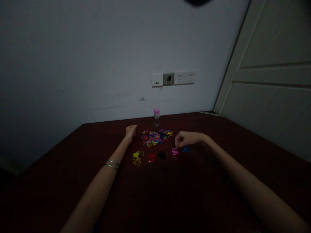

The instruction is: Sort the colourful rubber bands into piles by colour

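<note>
A mixed pile of small coloured rubber bands (155,137) lies on the dark red table, between my two hands. My left hand (131,132) rests closed in a fist to the left of that pile; whatever may be inside it is hidden. Fingers bent together, my right hand (182,139) is just above the pink rubber bands (174,151), and I cannot make out what it pinches, if anything. Blue rubber bands (186,149) lie just beyond its lower edge. Separate small groups of yellow bands (136,158), red bands (151,157) and black bands (162,155) form a row nearer me.
Behind the mixed pile stands a clear bottle (156,121) with a pink lid. The table (155,200) meets a pale wall that carries sockets and a switch (173,78). A white panelled door (272,97) borders the right side.
</note>
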`<move>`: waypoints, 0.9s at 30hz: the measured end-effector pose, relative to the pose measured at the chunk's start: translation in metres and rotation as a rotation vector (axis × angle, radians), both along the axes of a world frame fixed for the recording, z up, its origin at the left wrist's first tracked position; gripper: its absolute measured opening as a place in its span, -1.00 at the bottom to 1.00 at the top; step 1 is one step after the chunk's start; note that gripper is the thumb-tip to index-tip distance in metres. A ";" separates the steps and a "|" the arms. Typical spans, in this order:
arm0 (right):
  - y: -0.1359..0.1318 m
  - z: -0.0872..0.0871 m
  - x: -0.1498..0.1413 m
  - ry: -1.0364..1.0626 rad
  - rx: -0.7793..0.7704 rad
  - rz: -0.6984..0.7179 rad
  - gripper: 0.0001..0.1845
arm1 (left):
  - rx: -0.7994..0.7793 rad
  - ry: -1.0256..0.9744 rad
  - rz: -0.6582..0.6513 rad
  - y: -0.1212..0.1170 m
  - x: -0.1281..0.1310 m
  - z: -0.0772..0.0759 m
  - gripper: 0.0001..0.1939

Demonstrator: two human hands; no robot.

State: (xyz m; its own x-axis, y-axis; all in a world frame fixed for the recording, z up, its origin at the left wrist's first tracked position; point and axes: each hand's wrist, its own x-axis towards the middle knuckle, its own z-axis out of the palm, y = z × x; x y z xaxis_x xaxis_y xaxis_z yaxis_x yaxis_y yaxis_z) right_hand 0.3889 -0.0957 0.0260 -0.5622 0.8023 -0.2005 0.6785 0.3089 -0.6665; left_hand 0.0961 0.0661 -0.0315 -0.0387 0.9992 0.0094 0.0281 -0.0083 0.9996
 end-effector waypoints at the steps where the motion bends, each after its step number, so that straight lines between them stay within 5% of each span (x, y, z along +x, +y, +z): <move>1: 0.001 -0.002 -0.001 -0.013 -0.027 0.005 -0.81 | -0.002 -0.014 -0.002 0.000 -0.001 0.000 -0.75; 6: 0.003 -0.009 -0.004 -0.016 -0.089 0.015 -0.81 | -0.014 0.058 -0.103 -0.001 -0.002 0.000 -0.73; 11: 0.010 -0.013 0.003 0.063 0.038 -0.048 -0.79 | -0.008 0.128 -0.186 -0.001 -0.002 -0.001 -0.71; 27: 0.036 -0.068 0.070 0.310 0.313 -0.670 -0.63 | 0.062 0.388 -0.515 -0.039 -0.025 0.012 -0.72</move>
State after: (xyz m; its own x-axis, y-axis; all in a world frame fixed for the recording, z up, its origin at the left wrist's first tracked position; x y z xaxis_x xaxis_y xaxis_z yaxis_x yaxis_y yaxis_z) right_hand 0.4589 -0.0596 -0.0418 0.0653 0.9822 0.1762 0.5843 0.1055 -0.8046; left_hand 0.0716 0.0275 -0.0198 0.4637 0.8858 -0.0155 0.3644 -0.1748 0.9147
